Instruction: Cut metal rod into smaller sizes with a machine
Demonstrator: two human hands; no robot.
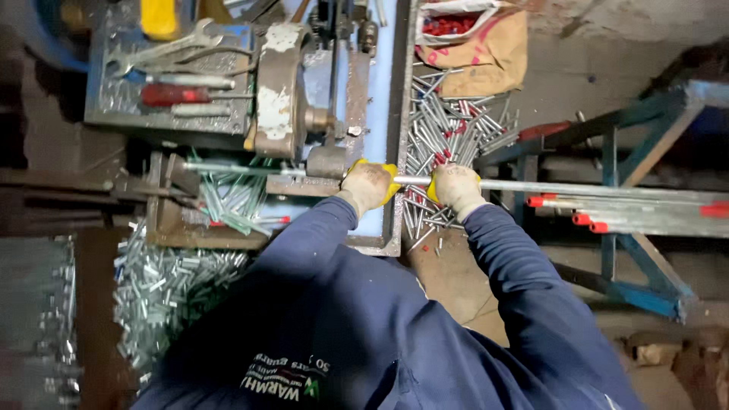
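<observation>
Both my hands wear pale gloves with yellow edging and grip one long silver metal tube (577,188) that runs level from the right into a worn cutting machine (282,91). My left hand (368,184) holds the tube right beside the machine's grey block (328,161). My right hand (456,187) holds it a little farther right. Past the machine the tube's end (228,168) sticks out to the left above a tray of short cut pieces (235,199). My dark blue sleeves fill the lower middle.
More long tubes with red caps (585,219) lie on a blue metal rack (638,288) at right. Loose short tubes (448,129) are heaped on the floor; another heap (163,292) lies lower left. A bag of red caps (452,24) sits at top. Spanners and a red-handled tool (171,95) rest on the machine.
</observation>
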